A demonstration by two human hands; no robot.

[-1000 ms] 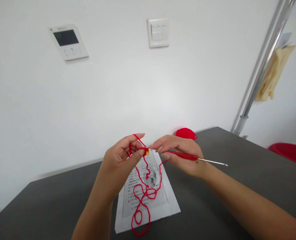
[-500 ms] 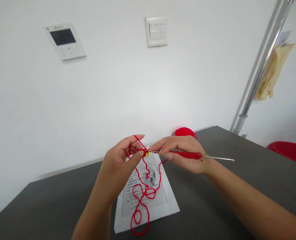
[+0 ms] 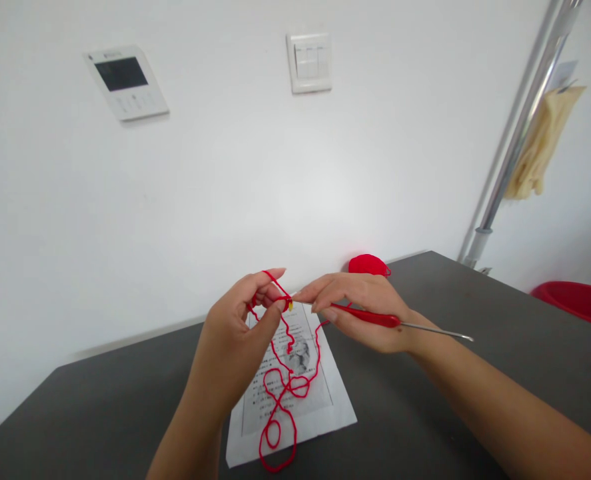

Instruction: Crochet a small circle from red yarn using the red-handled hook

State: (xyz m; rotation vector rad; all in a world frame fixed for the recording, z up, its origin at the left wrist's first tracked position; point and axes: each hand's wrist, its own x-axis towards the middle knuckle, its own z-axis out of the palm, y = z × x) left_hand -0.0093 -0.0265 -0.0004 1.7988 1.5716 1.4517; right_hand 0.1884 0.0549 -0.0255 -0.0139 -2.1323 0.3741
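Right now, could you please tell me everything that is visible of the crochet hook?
The crochet hook has a red, smooth-looking handle with a thin silvery metallic shaft at each end. The right hand grips it nearly level, sloping slightly down to the right. Its left end meets the small red yarn work pinched in the left hand; that tip is indistinct.
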